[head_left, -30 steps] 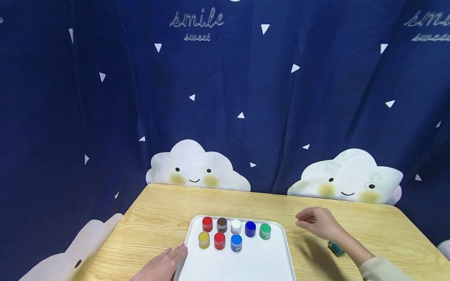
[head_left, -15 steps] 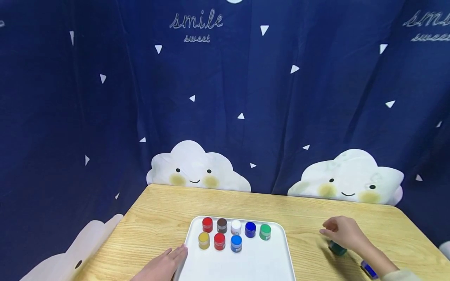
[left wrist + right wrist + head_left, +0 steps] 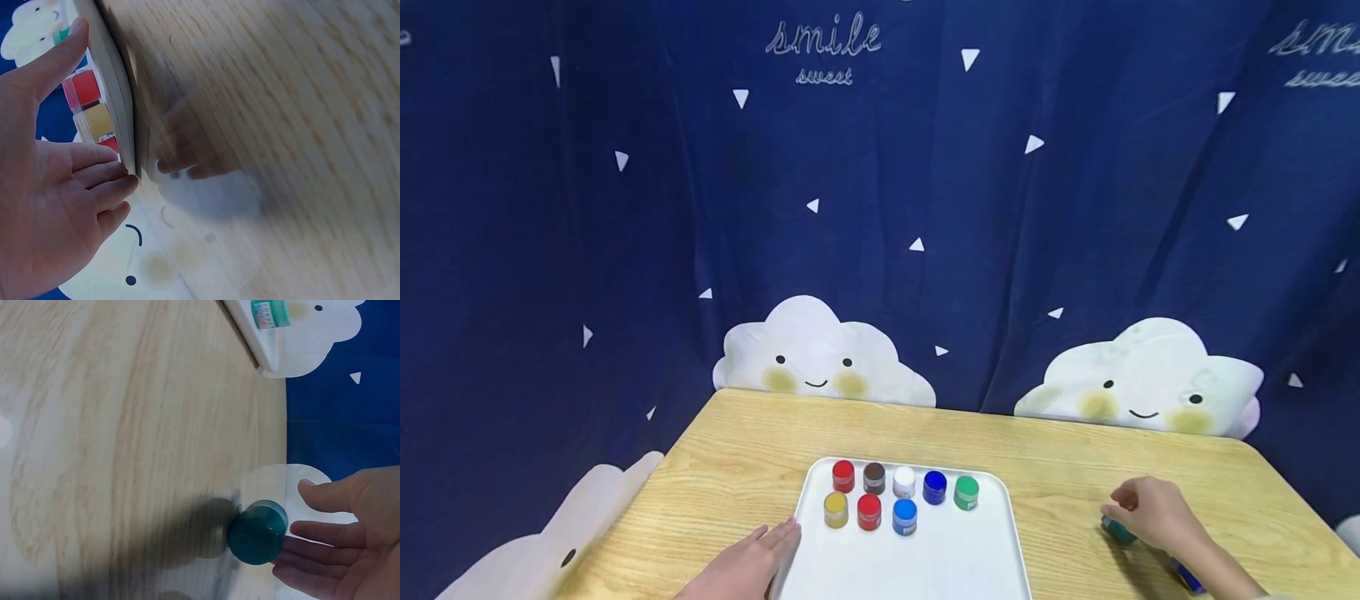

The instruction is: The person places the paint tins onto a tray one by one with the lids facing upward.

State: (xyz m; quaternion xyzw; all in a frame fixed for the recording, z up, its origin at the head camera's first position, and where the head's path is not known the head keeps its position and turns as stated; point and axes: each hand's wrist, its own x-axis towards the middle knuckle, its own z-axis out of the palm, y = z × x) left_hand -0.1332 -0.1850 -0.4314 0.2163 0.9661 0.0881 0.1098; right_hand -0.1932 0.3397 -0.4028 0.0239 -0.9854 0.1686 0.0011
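My right hand (image 3: 1153,510) is over a dark teal paint jar (image 3: 257,532) lying on its side on the wood table. In the right wrist view the fingers are loosely extended at the jar, the thumb apart from it. Part of a dark blue jar (image 3: 1187,575) shows beside the right forearm. My left hand (image 3: 745,562) rests at the left edge of a white tray (image 3: 955,567), its fingertips at the rim with the fingers straight. Paint jars stand upright on the tray in two rows, among them a yellow jar (image 3: 836,510) and a light blue jar (image 3: 905,517).
The back row of the tray holds a red jar (image 3: 843,477), a brown jar (image 3: 874,478), a white jar, a dark blue one and a green jar (image 3: 966,492). A navy curtain (image 3: 880,208) with white clouds hangs behind the table (image 3: 760,442).
My right hand has moved right and toward me, down to the teal jar. The dark blue jar has come into view by the forearm. My left hand stays at the tray edge.
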